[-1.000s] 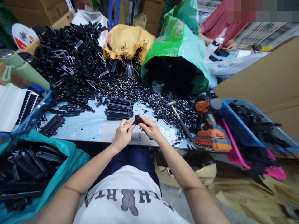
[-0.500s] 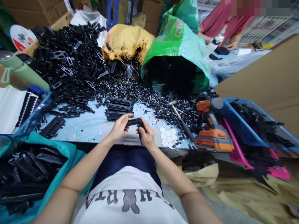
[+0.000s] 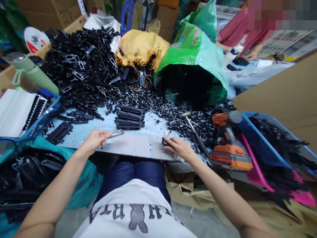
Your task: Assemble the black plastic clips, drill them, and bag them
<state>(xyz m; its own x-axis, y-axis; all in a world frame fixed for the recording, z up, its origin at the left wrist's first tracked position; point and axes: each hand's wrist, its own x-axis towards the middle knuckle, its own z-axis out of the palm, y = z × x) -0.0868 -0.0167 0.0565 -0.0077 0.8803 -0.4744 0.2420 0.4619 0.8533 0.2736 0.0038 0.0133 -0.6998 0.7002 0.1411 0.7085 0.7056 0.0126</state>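
My left hand [image 3: 95, 142] is at the table's front edge, its fingertips pinching a slim, pale grey plastic piece with a dark outline [image 3: 116, 133]. Farther right, my right hand [image 3: 180, 148] is low over a grey mat [image 3: 133, 143], its fingers closed on a small black plastic part [image 3: 166, 142] that they partly cover. White round discs [image 3: 182, 160] show only in part beneath this hand. Between and beyond both hands lies a stack of long black plastic pieces [image 3: 130, 117].
A hammer [image 3: 196, 132] and an orange cordless drill [image 3: 228, 142] lie right. Behind are heaped black-headed screws [image 3: 138, 96], black parts [image 3: 84, 66] and a green sack [image 3: 190, 49]. Blue baskets [image 3: 274, 132] flank the table. Another person's sleeve [image 3: 232, 29] shows at the back right.
My hands were together on a black piece; they have moved apart, left hand leftward and right hand rightward. The pale piece now shows in my left hand. The whole view has shifted slightly.
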